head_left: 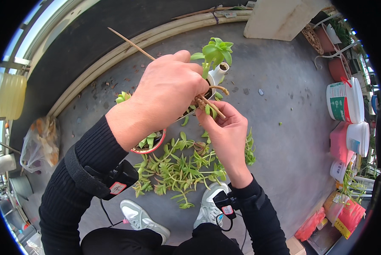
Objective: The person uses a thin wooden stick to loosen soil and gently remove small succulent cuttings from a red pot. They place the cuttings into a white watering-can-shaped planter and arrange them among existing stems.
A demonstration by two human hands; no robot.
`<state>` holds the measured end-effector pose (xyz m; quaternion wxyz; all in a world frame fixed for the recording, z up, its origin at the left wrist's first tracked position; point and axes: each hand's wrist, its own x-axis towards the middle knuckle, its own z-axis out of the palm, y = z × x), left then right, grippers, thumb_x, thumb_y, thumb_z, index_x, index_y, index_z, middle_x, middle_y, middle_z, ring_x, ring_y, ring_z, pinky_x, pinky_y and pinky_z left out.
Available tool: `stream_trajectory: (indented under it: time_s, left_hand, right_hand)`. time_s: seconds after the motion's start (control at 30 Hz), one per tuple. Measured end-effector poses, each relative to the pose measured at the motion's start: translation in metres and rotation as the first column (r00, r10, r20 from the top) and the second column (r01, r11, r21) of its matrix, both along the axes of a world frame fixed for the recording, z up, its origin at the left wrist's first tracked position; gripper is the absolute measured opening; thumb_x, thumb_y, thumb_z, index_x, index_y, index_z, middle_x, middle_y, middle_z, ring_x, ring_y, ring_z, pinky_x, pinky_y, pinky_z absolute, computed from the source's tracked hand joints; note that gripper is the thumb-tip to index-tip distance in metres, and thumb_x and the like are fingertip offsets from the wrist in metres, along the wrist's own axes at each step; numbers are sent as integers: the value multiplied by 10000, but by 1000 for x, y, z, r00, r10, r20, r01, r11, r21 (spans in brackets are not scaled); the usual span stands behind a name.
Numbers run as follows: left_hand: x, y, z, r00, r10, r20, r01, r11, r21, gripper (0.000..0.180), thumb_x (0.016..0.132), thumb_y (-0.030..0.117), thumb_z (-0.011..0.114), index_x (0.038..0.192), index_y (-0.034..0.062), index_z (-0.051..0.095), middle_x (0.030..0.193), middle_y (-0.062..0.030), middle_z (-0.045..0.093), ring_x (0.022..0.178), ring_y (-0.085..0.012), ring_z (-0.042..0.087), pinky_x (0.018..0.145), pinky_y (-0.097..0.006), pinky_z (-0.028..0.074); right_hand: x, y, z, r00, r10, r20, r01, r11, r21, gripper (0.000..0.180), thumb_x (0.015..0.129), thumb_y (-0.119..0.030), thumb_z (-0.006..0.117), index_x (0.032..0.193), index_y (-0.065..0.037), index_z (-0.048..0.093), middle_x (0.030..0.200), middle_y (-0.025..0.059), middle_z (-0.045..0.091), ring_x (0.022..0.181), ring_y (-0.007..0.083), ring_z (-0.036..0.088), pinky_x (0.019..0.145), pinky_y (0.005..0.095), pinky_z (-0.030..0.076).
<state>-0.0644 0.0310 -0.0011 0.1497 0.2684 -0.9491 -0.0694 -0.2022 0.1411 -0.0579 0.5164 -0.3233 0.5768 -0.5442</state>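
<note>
My left hand [167, 87] is closed around a thin wooden stick [128, 41]. One end sticks out to the upper left, and the other slants down past my right fingertips. My right hand [226, 134] is closed in a pinch on a small succulent cutting [207, 109] with green leaves and a brown, knotted base. Just beyond my hands rises a leafy green succulent [216, 52] on a thick stem, beside a white tube-like planter [219, 73]. A curved brown stem [219, 88] pokes out near my left fingers. My left hand partly hides the planters.
Loose succulent cuttings [186, 165] lie heaped on the grey floor before my shoes. A red-rimmed pot [155, 146] sits under my left wrist. White buckets [345, 101] line the right side, a plastic bag [41, 142] stands left, and pale poles [97, 68] run along the wall.
</note>
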Motion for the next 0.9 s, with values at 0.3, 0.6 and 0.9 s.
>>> stream_trajectory:
  time_s: [0.3,0.6,0.9]
  left_hand:
    - [3,-6,-2,995,-85,-49,85,996,6,114,618,39,738,710,99,710,752,8,638,767,-223,554,650,-348,496]
    - [6,-2,6,1000,-21,-11,21,998,54,209,636,10,749,810,120,712,801,-8,643,788,-237,546,686,-355,486]
    - [10,-2,12,983,-174,58,178,981,-77,213,609,131,697,814,177,733,790,26,539,716,-168,516,604,-318,418]
  right_hand:
    - [-35,-15,-5,631,-109,-768,-365,832,-418,240,717,75,739,940,-14,722,874,91,701,746,196,677,663,300,560]
    - [-50,5,-5,484,175,-858,-441,895,-66,167,755,17,746,910,-41,726,922,84,682,800,249,640,700,352,546]
    - [-57,-5,21,539,-70,-839,-268,931,-250,144,701,-35,748,828,-102,729,876,47,552,862,242,545,691,338,488]
